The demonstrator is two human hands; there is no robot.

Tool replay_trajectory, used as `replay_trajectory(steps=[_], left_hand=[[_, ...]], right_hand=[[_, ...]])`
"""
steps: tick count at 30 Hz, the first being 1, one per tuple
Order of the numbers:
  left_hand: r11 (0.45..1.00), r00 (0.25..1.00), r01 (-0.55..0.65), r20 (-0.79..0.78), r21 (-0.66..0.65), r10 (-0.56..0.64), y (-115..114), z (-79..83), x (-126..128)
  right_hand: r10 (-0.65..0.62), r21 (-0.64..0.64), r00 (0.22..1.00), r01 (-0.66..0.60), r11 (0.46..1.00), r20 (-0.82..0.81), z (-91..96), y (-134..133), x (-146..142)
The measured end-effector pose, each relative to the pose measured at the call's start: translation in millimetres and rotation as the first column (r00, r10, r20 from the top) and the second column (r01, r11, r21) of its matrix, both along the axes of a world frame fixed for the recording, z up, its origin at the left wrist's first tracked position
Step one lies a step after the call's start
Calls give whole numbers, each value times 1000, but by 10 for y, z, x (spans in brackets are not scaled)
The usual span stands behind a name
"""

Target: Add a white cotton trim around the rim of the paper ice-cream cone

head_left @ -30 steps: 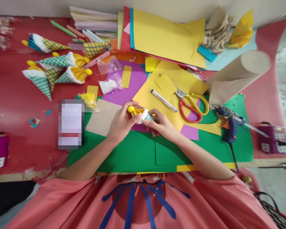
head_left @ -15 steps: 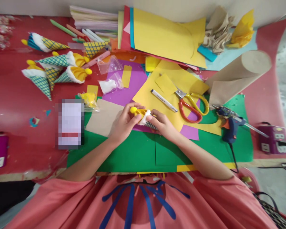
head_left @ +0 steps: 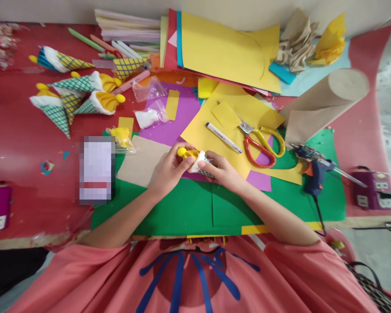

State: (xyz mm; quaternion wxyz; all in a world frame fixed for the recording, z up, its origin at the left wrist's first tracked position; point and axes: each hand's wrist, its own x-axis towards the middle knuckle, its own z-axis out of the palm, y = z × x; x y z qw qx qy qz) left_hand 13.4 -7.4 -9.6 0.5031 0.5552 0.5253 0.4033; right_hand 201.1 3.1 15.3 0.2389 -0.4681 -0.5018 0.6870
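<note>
Both my hands hold one small paper cone craft (head_left: 195, 160) above the green sheet (head_left: 182, 208). My left hand (head_left: 167, 169) pinches its yellow ruffled top, which ends in a yellow ball. My right hand (head_left: 222, 170) grips the checked cone end, mostly hidden under the fingers. A white band shows between the two hands. A purple sheet (head_left: 176, 117) and a brown card (head_left: 140, 160) lie just beyond them.
Several finished cones (head_left: 74, 98) lie at the far left on the red table. Red and yellow scissors (head_left: 262, 141), a white marker (head_left: 223, 137) and a blue glue gun (head_left: 314, 169) sit right of my hands. Stacked coloured paper (head_left: 221, 48) and a brown paper roll (head_left: 326, 102) lie behind.
The cone craft has turned slightly in my hands, and my right fingers have closed further over its checked end. Everything else is where it was.
</note>
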Motion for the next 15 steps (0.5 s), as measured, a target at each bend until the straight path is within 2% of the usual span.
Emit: replay_trajectory(steps=[10, 15], left_hand=[[1000, 999, -9, 43, -9, 9, 2, -13, 10], [1000, 990, 9, 141, 8, -10, 37, -85, 3]], right_hand=[[-20, 38, 999, 21, 999, -39, -26, -23, 7], [-21, -24, 995, 19, 1000, -94, -24, -2, 14]])
